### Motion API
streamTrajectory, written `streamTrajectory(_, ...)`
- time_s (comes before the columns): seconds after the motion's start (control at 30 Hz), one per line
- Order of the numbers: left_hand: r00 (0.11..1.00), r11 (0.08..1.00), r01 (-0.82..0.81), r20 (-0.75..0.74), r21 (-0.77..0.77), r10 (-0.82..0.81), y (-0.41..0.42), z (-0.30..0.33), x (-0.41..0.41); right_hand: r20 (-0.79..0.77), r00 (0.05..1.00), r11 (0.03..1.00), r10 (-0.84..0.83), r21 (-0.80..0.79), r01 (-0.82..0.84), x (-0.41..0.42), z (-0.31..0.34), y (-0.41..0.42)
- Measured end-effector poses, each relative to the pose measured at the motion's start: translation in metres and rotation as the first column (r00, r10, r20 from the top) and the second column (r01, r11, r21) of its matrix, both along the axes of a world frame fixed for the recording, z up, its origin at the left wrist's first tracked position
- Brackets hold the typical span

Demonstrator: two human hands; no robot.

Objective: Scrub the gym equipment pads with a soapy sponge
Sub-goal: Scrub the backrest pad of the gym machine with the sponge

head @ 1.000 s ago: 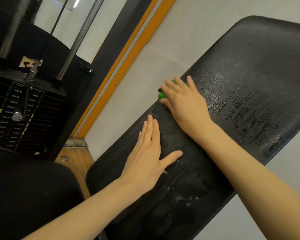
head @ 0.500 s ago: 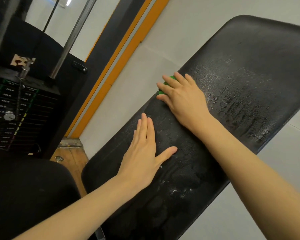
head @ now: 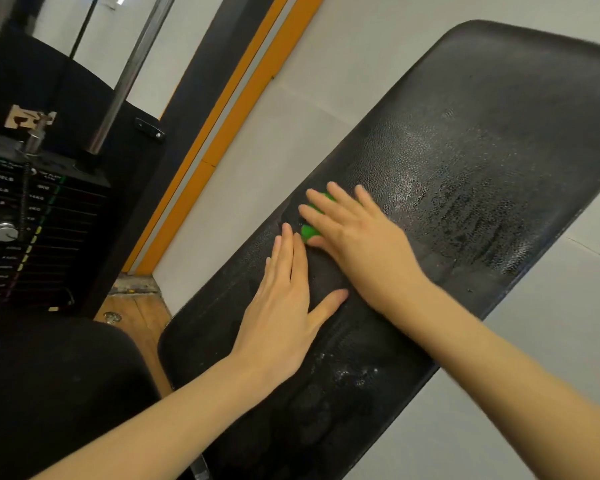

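A long black bench pad (head: 499, 140) runs diagonally through the view, wet and streaked with soap film. My right hand (head: 357, 237) lies flat over a green sponge (head: 309, 231) near the pad's left edge and presses it onto the surface. Only small green patches show between the fingers and thumb. My left hand (head: 284, 306) rests flat on the pad just below, fingers straight, fingertips almost touching the sponge.
A weight stack (head: 18, 223) with its selector pin and steel guide rods stands at the left. A second black pad (head: 49, 393) fills the lower left corner. Grey floor with an orange strip (head: 232, 112) lies beyond the bench.
My right hand has slid the sponge down the pad's left edge toward my left hand, closing the gap. My left hand has stayed flat in about the same spot.
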State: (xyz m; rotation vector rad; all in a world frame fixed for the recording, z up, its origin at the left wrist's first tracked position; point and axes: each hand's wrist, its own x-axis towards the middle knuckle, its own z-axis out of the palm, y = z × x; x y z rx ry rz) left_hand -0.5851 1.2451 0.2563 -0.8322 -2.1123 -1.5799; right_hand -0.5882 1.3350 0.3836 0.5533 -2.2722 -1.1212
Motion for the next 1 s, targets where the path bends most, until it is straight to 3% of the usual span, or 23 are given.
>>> streamTrajectory(0.17,0.999,1.0,-0.02,-0.048,0.023,0.021,0.002,-0.007,0.006,-0.196,0.974,0.976,-0.11,-0.204,0.069,0.003,0.052,0.002)
streamTrajectory(0.33,0.974,0.998,-0.055,-0.217,0.042,0.063,0.01,-0.029,0.008,-0.003,0.998,0.998,0.06,0.033,-0.059,0.012,0.006,0.006)
streamTrajectory(0.5,0.97,0.997,-0.04,-0.238,0.062,0.054,0.011,-0.032,0.006,-0.2,0.976,0.981,-0.083,-0.188,0.045,0.011,0.05,0.01)
streamTrajectory(0.57,0.969,0.997,-0.047,-0.24,0.056,0.059,0.011,-0.032,0.006,-0.213,0.977,0.995,-0.024,-0.099,0.003,0.017,0.017,0.009)
streamTrajectory(0.67,0.967,0.997,-0.056,-0.246,0.051,0.067,0.011,-0.032,0.006,-0.076,0.996,0.999,0.04,0.014,-0.039,0.029,-0.007,0.01)
streamTrajectory(0.87,0.969,0.997,0.021,-0.248,0.08,-0.001,0.009,-0.033,0.011,-0.257,0.954,0.975,-0.154,-0.196,0.105,0.029,0.07,0.022)
streamTrajectory(1.0,0.915,1.0,0.002,-0.404,0.016,0.005,0.017,-0.04,0.02,-0.234,0.971,0.996,-0.045,-0.081,0.027,0.034,0.007,0.015)
